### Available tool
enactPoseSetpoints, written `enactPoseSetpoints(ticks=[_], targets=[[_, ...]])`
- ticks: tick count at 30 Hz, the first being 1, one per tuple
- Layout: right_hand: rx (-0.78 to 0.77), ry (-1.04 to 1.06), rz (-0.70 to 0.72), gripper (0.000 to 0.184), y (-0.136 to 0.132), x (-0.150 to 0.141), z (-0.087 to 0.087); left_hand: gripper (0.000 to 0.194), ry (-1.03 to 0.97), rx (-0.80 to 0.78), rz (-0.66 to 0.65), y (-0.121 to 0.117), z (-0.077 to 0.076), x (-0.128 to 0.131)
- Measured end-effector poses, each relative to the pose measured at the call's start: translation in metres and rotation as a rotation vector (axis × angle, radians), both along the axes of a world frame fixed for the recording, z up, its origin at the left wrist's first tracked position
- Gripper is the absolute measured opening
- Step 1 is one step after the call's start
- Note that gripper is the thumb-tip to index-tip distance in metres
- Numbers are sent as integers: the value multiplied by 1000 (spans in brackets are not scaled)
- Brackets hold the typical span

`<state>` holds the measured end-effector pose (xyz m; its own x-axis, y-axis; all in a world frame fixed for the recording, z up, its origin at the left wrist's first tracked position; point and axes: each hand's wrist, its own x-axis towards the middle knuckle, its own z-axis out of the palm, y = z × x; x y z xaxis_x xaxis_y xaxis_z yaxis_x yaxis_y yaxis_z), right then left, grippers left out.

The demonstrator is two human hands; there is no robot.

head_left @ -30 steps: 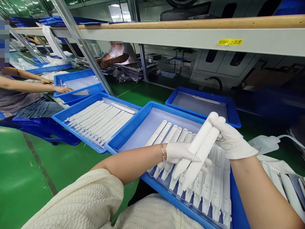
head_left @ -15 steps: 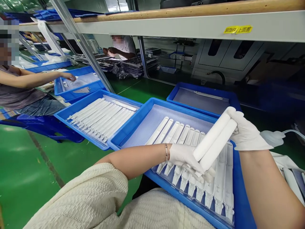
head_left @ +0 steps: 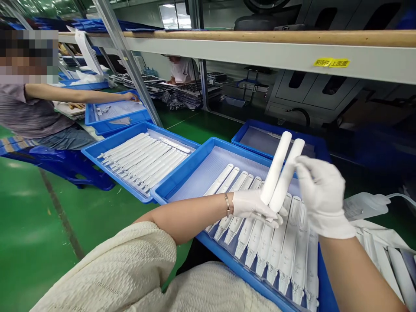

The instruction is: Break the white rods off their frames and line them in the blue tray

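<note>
Left hand, gloved, palm up, gripping two white strips by their lower ends; strips tilt upward, side by side. Right hand, gloved, fingers curled just beside their upper ends; can't tell if it touches or pinches one. Held strips are above the near blue tray, which has a row of similar strips; small dark marks on those, too small to read.

Yellow label on the shelf edge reads 装饰件 上面盖. Marks on the translucent bottle at right: illegible.

Left tray adjoins, also with a row of strips. Rear tray sits behind, partly blocked by hands and strips. More white pieces at far right, partly behind the right forearm. Slanted metal post stands between the left tray and the shelving behind. Co-worker at left reaches over another blue tray.
</note>
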<state>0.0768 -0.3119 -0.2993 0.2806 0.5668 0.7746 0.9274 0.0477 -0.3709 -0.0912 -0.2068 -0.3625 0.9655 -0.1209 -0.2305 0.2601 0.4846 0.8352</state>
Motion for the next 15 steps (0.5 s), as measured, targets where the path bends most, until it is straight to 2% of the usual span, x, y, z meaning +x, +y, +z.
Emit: enactPoseSetpoints(ticks=[2,3,5,8,11,13,15], targets=[[-161,-254,249,26,6,-26,-1,47,-24,40,50,3,1,-1],[-252,-344,330,27,9,-36,-2,40,-36,64,72,4,1,-2],[-363,-447,393,28,16,-47,-6,26,-54,105,102,5,0,-2],[-379,-483,359,29,22,-44,-7,20,-93,178,11,4,3,-3],[-330,-478,233,31,25,-19,2,45,-142,231,-87,0,9,-4],[-285,-420,147,32,26,6,11,64,-160,261,-126,-2,12,-6],[-253,-334,72,33,25,36,18,73,-172,287,-191,-6,12,-7]])
